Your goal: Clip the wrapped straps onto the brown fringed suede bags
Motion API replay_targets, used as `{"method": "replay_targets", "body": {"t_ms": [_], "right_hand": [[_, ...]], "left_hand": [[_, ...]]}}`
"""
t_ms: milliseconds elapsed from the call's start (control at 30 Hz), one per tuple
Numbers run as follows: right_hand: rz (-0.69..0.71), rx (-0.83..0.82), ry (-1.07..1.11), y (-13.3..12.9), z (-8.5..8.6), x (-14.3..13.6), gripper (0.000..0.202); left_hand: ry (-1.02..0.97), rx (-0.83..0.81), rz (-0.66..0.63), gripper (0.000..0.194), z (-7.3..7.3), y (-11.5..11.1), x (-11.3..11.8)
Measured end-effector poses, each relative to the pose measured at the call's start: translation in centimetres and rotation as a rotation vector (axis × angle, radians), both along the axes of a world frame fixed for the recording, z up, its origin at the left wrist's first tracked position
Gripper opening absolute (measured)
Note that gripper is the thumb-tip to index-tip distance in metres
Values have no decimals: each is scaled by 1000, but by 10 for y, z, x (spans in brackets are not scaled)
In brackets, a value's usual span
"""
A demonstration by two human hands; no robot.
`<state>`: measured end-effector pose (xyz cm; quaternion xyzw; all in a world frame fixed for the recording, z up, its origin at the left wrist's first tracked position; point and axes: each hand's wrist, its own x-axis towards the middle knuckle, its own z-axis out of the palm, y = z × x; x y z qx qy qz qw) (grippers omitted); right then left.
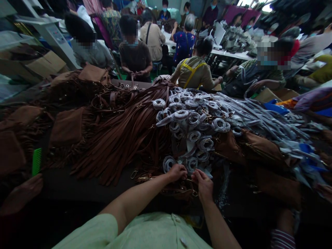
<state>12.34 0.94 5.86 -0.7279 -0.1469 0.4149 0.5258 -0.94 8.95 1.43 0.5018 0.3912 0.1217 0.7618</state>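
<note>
My left hand (177, 172) is closed, its fingers curled over something small at the near side of the pile. Close beside it, my right hand (203, 182) is in a pinch. A thin piece seems to run between the two hands, too dim and small to name. Just below them lie brown straps (178, 190) with gold-coloured metal clips. A plastic-wrapped coiled strap (168, 164) touches or nearly touches my left hand, and several more wrapped coils (194, 136) are heaped beyond both hands.
Long brown straps (121, 135) fan out left of the coils. Fringed brown bags (66, 127) lie farther left; more brown bags (261, 145) lie right. A neighbour's hand (24, 193) holds a green comb (36, 162). Several people sit across the table.
</note>
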Motion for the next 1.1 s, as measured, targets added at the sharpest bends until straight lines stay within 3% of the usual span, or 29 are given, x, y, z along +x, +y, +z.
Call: {"method": "replay_targets", "body": {"t_ms": [100, 267, 367, 700, 1100], "right_hand": [[68, -25, -49, -2, 3, 0, 51], [382, -126, -259, -7, 3, 3, 40], [500, -160, -309, -7, 0, 5, 34], [541, -194, -274, -6, -5, 6, 34], [605, -202, -279, -7, -5, 5, 39]], "left_hand": [[-33, -19, -5, 16, -3, 1, -2], [-89, -20, 4, 22, -6, 0, -5], [-118, -43, 3, 26, -7, -1, -5], [-220, -85, 46, 33, -7, -2, -7], [-225, -54, -34, 33, -7, 2, -10]]}}
